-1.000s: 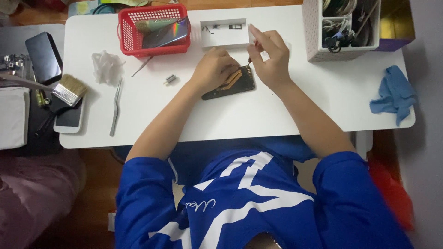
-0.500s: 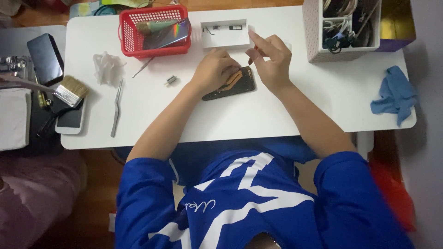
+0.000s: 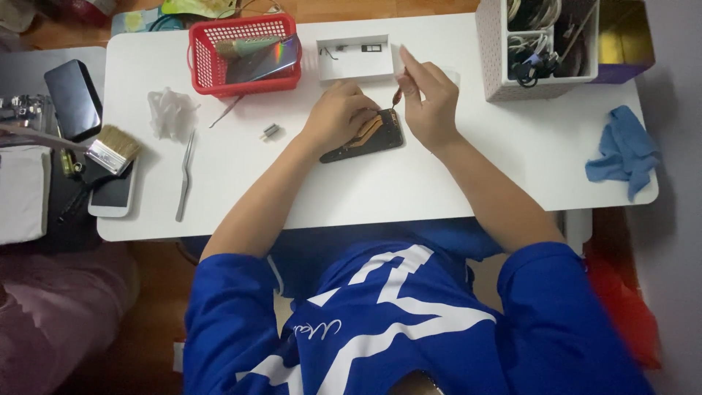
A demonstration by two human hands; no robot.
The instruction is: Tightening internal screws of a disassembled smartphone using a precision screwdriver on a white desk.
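Left hand (image 3: pixel 338 117) steadies opened phone (image 3: pixel 365 137); right hand (image 3: pixel 431 99) pinches thin tool (image 3: pixel 395 96).

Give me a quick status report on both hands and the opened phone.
Left hand pressing down on the opened phone. Right hand holds a thin tool, tip at the phone's top edge. Nothing blocking; tweezers lie apart, left.

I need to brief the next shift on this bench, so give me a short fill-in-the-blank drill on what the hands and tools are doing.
1. The left hand presses down on the opened ____.
2. The right hand holds a thin tool with its tip on the device's ____ end.
3. The tweezers lie below the crumpled plastic, left of the ____ hand.
4. The basket is ____ in colour.

Missing words: phone; right; left; red
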